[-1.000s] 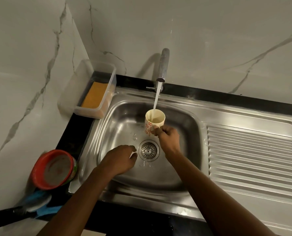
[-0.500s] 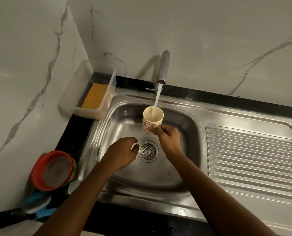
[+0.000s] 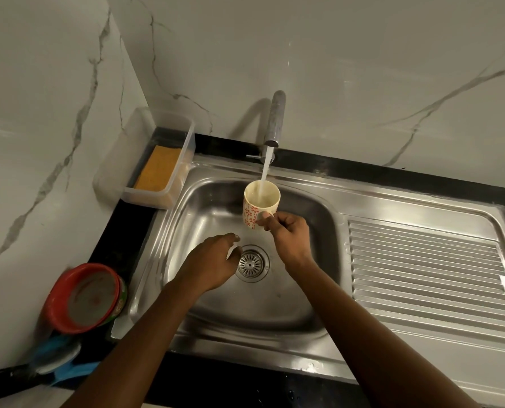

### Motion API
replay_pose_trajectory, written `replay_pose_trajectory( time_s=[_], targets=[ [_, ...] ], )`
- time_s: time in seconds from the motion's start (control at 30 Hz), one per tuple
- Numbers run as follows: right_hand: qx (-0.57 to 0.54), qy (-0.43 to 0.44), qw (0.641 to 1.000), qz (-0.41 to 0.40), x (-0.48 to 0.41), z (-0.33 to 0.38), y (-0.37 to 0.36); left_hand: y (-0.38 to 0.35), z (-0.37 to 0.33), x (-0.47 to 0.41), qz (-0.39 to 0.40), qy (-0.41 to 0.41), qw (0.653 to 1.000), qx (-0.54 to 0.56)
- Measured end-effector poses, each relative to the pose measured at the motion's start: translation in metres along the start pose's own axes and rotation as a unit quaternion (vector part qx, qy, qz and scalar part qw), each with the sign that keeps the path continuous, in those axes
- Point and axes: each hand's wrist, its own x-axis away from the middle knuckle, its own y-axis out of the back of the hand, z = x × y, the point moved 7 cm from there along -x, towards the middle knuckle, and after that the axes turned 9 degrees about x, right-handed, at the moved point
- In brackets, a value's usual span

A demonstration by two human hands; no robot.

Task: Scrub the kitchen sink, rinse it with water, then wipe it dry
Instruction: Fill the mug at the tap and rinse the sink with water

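Pinching the mug [image 3: 260,203] by its small handle, my right grip [image 3: 289,237] holds it upright in the air over the sink [image 3: 304,307], right under the tap [image 3: 276,119]. Thumb and fingers curl round the handle, so the open top faces up and the water [image 3: 264,172] can fall straight in. I think the mug is there to catch water for rinsing. The tap only reaches one spot, and a full mug can be tipped on the walls and corners.

My left grip [image 3: 213,263] hangs low in the bowl of the sink, just beside the drain [image 3: 252,262]. Its fingers are loosely bent and hold nothing I can make out. I cannot tell if it touches the steel. My guess is it is there to rub the water around.

The sink is set in the black counter [image 3: 118,240], with its ribbed draining board [image 3: 422,260] on the right. The steel looks shiny and I see no foam, so I judge this is the rinse step, with drying not yet done. At the back left corner a clear box [image 3: 110,172] holds a yellow sponge [image 3: 157,169], near enough to reach. At the front left are a red tub [image 3: 83,295] and a blue thing [image 3: 68,369], too blurred to name.
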Motion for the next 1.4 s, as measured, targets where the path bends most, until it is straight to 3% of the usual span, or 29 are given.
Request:
replay_pose_trajectory(
  time_s=[0.37,0.97,1.13,1.4],
  targets=[
    [0.004,0.033,0.999,0.003,0.001,0.013,0.011,0.008,0.004,-0.003,-0.018,-0.001,1.0,0.003],
    [0.007,0.01,1.0,0.009,0.001,0.004,0.009,0.005,-0.004,-0.01,-0.011,-0.003,1.0,0.0],
    [-0.013,-0.04,0.999,0.025,0.023,-0.027,0.004,0.0,-0.001,-0.009,-0.001,0.002,1.0,-0.011],
    [0.039,-0.209,0.975,0.056,0.031,-0.087,0.001,-0.003,-0.006,-0.008,0.006,0.001,1.0,-0.014]
  ],
)
